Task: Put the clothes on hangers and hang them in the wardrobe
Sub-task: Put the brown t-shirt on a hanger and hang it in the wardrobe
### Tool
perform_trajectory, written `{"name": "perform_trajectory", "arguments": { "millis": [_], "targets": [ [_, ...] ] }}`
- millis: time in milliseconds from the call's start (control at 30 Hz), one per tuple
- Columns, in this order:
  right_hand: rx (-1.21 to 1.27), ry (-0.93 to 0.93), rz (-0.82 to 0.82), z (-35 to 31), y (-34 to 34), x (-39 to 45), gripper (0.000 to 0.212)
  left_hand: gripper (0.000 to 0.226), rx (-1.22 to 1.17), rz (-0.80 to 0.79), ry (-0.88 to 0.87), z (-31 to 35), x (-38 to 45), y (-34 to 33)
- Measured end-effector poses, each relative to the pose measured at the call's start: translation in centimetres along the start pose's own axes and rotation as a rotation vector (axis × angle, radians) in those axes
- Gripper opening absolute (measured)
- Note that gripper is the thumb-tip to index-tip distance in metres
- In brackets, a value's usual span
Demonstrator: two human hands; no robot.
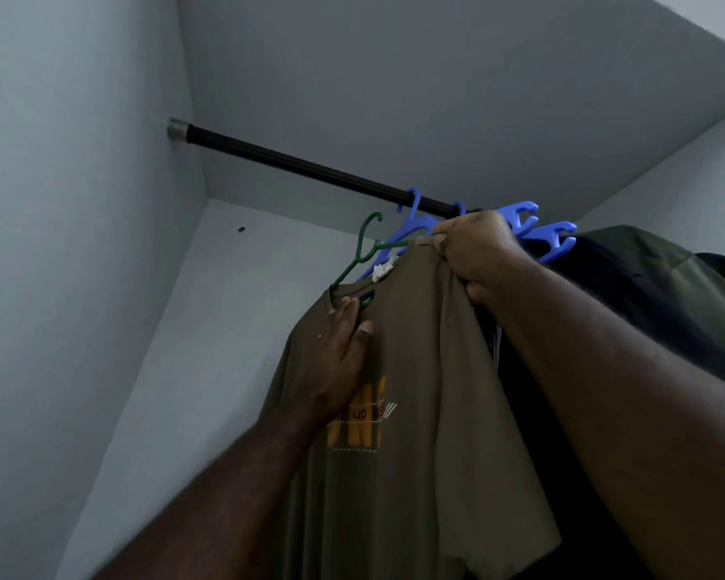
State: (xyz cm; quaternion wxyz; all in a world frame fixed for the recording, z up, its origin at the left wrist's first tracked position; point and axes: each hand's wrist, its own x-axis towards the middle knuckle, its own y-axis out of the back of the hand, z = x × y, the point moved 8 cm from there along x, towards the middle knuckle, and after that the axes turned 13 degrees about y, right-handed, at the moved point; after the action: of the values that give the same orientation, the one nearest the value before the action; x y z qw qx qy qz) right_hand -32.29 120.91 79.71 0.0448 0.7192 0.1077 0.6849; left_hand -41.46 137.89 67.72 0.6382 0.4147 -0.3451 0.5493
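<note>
olive t-shirt (419, 370) on green hanger (363, 255), held up just below black rail (302, 167), hook not yet over it; right hand (476, 255) fisted on shoulder fabric w/ hanger arm presumably inside, left hand (340, 357) w/ fingers hooked in the collar, thumb on the chest. risks, judged: hook missing rail or snagging blue hangers (524, 226) just beside it, shirt sliding off hanger if shoulder grip loosens, dark clothes (645, 295) at right crowding the slot.
</note>
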Motion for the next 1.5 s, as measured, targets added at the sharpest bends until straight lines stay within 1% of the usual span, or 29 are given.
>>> {"name": "perform_trajectory", "arguments": {
  "millis": [67, 133, 200, 267, 333, 400, 500, 600, 767, 867, 933, 1000, 1100, 1133, 1167, 1267, 1300, 1333, 1400, 1500],
  "targets": [
    [-0.55, 0.189, -0.151, -1.7, -0.7, 0.9, 0.047, 0.055, -0.042, 0.011, -0.007, -0.2, 0.7, -0.2],
    [-0.855, 0.271, -0.242, -1.8, -1.6, 2.0, 0.048, 0.055, -0.072, 0.008, 0.012, -0.3, 1.6, -0.6],
    [-1.069, 0.327, -0.246, -2.7, -1.9, 2.8, 0.044, 0.056, -0.102, -0.005, 0.019, -0.1, 2.3, -0.8],
    [-1.316, 0.403, -0.325, -3.4, -2.7, 3.2, 0.042, 0.056, -0.111, -0.02, 0.003, 0.4, 2.7, -0.8],
    [-1.393, 0.377, -0.342, -3.5, -2.6, 4.3, 0.041, 0.057, -0.089, -0.023, 0.003, 0.7, 3.4, -0.8],
    [-1.413, 0.373, -0.355, -3.9, -2.8, 4.9, 0.033, 0.06, -0.085, -0.03, 0.002, 0.9, 4.2, -0.7],
    [-1.443, 0.393, -0.338, -4.7, -2.5, 5.6, 0.027, 0.07, -0.123, -0.029, -0.011, 1.6, 5.2, -0.2],
    [-1.437, 0.406, -0.315, -5.8, -1.5, 6.1, 0.028, 0.078, -0.172, -0.029, 0.007, 1.7, 5.9, 0.4],
    [-1.479, 0.434, -0.297, -7.0, 0.6, 5.9, 0.03, 0.07, -0.191, -0.075, 0.047, 1.3, 5.7, 0.6],
    [-1.523, 0.435, -0.307, -7.2, 1.9, 5.2, 0.031, 0.076, -0.167, -0.076, 0.062, 1.2, 4.9, 0.7],
    [-1.519, 0.428, -0.301, -7.3, 2.4, 4.9, 0.031, 0.075, -0.154, -0.098, 0.086, 1.2, 4.2, 0.4],
    [-1.491, 0.464, -0.316, -7.2, 2.4, 4.6, 0.028, 0.073, -0.146, -0.114, 0.107, 1.4, 3.5, 0.0],
    [-1.375, 0.49, -0.307, -7.0, 2.4, 4.1, 0.025, 0.061, -0.202, -0.115, 0.114, 1.9, 2.6, -0.1],
    [-1.271, 0.48, -0.28, -7.0, 2.4, 3.9, 0.027, 0.057, -0.223, -0.113, 0.115, 2.0, 2.3, 0.0],
    [-1.146, 0.422, -0.255, -6.5, 2.5, 3.7, 0.028, 0.056, -0.224, -0.117, 0.113, 2.2, 2.0, 0.1],
    [-0.378, 0.22, -0.068, -5.4, 4.0, 2.0, 0.033, 0.056, -0.191, -0.138, 0.113, 2.6, 0.9, -0.1],
    [-0.172, 0.136, 0.033, -4.6, 4.8, 1.3, 0.033, 0.056, -0.193, -0.137, 0.115, 2.7, 0.6, -0.1],
    [-0.019, 0.084, 0.109, -3.7, 5.4, 0.7, 0.031, 0.056, -0.193, -0.137, 0.108, 3.0, 0.1, -0.1],
    [0.151, 0.064, 0.146, -3.0, 5.7, -1.0, 0.023, 0.054, -0.185, -0.125, 0.076, 3.6, -1.3, -0.3],
    [0.208, 0.044, 0.207, -1.7, 7.1, -3.0, 0.008, 0.055, -0.159, -0.125, 0.075, 3.7, -2.8, -1.2]
  ]
}}
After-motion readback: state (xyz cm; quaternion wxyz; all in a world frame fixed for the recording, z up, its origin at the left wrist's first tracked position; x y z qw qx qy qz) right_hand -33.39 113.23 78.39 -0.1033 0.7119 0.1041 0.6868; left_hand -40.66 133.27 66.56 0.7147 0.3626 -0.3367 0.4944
